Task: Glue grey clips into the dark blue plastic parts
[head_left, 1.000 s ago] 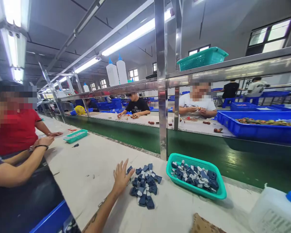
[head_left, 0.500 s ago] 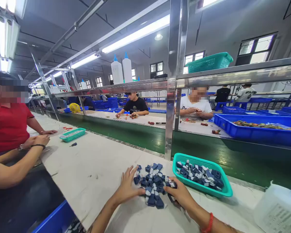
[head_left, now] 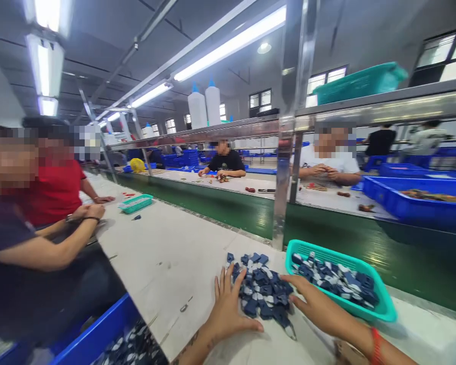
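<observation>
Both hands lie flat with fingers spread, each grip closed on nothing. The left hand (head_left: 228, 309) presses on the near left edge of a pile of small dark blue and white parts (head_left: 264, 291); the right hand (head_left: 315, 306) rests against its right side, fingertips touching the pieces. The pile sits on the white table (head_left: 167, 253), just left of one teal basket (head_left: 380, 304) holding more of the same parts. The pieces are too many and too jumbled to count, and they point every way, so no common long axis shows. A red band (head_left: 376, 344) circles the right wrist. One blue bin (head_left: 95, 337) with similar parts stands at the near left edge. Two white bottles (head_left: 205, 106) with blue caps stand on the shelf above. No writing is readable.
</observation>
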The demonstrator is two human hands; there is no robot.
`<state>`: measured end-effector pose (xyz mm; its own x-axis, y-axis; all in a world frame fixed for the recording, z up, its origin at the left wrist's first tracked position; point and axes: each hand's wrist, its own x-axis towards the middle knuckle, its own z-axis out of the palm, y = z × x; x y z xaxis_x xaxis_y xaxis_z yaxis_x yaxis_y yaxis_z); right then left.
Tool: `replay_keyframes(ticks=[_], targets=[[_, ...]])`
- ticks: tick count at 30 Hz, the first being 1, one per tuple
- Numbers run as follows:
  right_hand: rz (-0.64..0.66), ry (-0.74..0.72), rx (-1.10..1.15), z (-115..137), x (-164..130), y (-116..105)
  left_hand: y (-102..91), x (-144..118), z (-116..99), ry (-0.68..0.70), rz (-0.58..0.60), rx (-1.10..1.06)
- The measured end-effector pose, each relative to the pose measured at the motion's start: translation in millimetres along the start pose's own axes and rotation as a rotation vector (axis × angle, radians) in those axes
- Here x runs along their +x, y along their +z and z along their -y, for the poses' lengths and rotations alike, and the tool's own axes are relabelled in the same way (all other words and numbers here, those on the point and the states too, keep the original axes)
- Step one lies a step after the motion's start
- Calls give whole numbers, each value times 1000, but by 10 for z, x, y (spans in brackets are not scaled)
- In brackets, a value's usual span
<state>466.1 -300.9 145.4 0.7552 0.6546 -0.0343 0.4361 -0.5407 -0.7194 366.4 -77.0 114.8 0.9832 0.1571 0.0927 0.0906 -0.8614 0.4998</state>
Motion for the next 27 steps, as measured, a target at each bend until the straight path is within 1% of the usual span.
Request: replay_keyframes(ticks=[2,4,6,8,10,12,14,15,17,19,20,22,23,24,26,27], targets=[[22,-3,-65,-118,-107,16,-207,-225,254,-49,-69,33],[80,7,-156,-240,-155,104,-387,-478,524,-136,-150,70],[143,-17,-267,-317,-133,232,-501,-690,735,-205,-215,97],[169,-73,-336,-317,-56,353,-543,-806,840,-215,-249,109],[152,-112,-344,-243,34,424,-534,-816,831,-183,-254,111],[119,-121,-351,-123,71,415,-493,-741,725,-132,-247,110],[77,-125,-358,-1,-4,306,-421,-613,551,-56,-220,107],[48,-126,-359,48,-95,213,-370,-540,450,-5,-197,105],[-18,-102,-355,102,-387,-40,-239,-386,244,102,-140,104],[-109,-47,-356,87,-811,-336,-83,-225,68,179,-92,108],[-179,-24,-362,54,-1063,-478,-3,-141,0,204,-72,112],[-420,-14,-414,-60,-1610,-707,144,28,-92,240,-47,117],[-559,1,-464,-139,-1881,-786,207,108,-120,254,-43,120],[-660,39,-513,-232,-2129,-843,260,181,-139,262,-48,124],[-788,191,-530,-453,-2488,-908,334,287,-170,258,-84,141],[-838,278,-488,-576,-2575,-930,356,316,-188,250,-111,153]])
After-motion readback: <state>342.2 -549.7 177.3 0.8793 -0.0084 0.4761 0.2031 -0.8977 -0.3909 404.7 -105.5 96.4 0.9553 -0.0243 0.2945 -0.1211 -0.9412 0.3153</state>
